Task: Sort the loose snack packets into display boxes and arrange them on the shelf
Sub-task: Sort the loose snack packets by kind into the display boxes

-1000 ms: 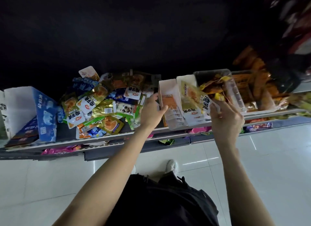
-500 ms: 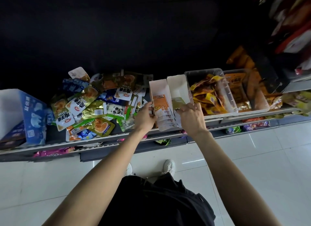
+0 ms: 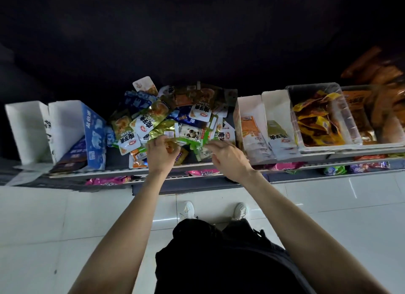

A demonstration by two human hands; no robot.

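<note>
Both hands, the left hand and right hand, curl into the packets heaped on the shelf, apparently gripping green-edged ones, between the blue box and white boxes; light, slippery, crinkly film, best pinched at sealed edges.

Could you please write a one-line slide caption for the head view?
Both hands, left and right, reach into the loose snack packets heaped between display boxes on the shelf.

White glossy floor tiles; dark wall above.
</note>
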